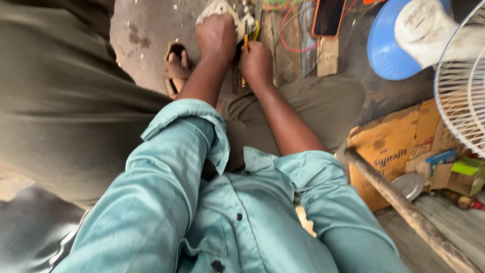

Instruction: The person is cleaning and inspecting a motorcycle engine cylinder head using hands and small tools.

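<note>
Head view: I am pressing my left hand (216,35) on a pale part (222,10), my right hand (256,61) clenching a yellow-handled tool (246,43) just beside it, work unfinished.

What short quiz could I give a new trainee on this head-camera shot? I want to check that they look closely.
1. True or false: both hands are busy near the top of the picture, close together.
2. Which hand's grip is closed round the yellow-handled tool: A) left, B) right, C) neither?
3. Name the round blue thing in the upper right.

Key
1. True: the left hand presses on a pale, whitish object, and the right hand sits right beside it.
2. B: the right hand grips the yellow-handled tool; what kind of tool it is cannot be told.
3. The base of a fan, whose white wire guard shows at the right edge.
</note>
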